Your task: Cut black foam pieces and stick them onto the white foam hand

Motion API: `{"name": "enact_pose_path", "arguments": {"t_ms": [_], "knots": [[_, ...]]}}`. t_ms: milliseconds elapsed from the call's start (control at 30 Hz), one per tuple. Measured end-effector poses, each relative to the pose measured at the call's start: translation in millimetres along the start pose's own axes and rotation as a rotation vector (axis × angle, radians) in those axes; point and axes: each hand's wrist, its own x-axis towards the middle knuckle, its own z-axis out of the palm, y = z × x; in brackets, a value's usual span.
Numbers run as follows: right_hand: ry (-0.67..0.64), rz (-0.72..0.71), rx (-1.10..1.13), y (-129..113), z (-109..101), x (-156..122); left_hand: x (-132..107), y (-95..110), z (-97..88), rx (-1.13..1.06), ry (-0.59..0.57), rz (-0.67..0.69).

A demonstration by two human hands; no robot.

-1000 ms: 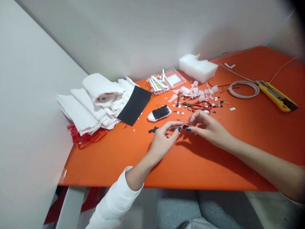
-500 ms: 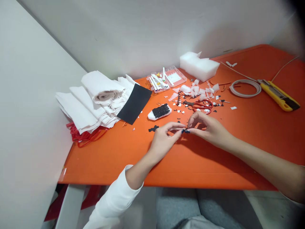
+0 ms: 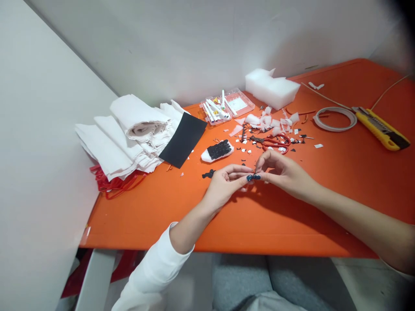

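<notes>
My left hand [image 3: 223,186] and my right hand [image 3: 284,175] meet above the orange table, thumb tips touching. Each is pinched closed, and whatever sits between the fingertips is too small and hidden to name. Just behind my left hand lies a white foam piece [image 3: 205,156] whose top is covered with overlapping black bits. Small black scalloped pieces [image 3: 208,174] rest beside the left knuckles. Beyond my right hand are red-handled scissors [image 3: 275,141], lying among black and white scraps.
White foam shreds [image 3: 266,121] and a foam block [image 3: 272,90] sit at the back, near a clear box of markers [image 3: 216,111]. Black sheet [image 3: 183,140] leans on folded white cloth or paper [image 3: 129,125] at left. A tape roll [image 3: 335,119] and yellow utility knife [image 3: 382,129] lie right.
My left fingers have shifted slightly, with the lower ones showing more below the thumb. Both hands stay pinched together in nearly the same place.
</notes>
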Motion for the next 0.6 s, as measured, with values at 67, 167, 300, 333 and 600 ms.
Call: {"name": "enact_pose_path", "arguments": {"t_ms": [67,167,300,333,600], "knots": [[-0.015,0.015,0.032,1.3,0.0,-0.2,0.9,-1.4,-0.5,-0.028,-0.005,-0.010],[-0.031,0.025,0.060,2.4,-0.1,-0.7,1.7,-3.3,-1.2,-0.061,-0.029,-0.032],[-0.034,0.030,0.079,2.2,-0.4,-1.1,1.8,-3.6,-1.6,-0.085,-0.041,-0.047],[-0.034,0.029,0.083,1.8,-0.4,-1.2,1.7,-3.4,-1.6,-0.091,-0.043,-0.049],[-0.038,0.036,0.113,0.2,0.0,-1.9,0.3,-1.0,0.4,-0.108,-0.043,-0.063]]}}
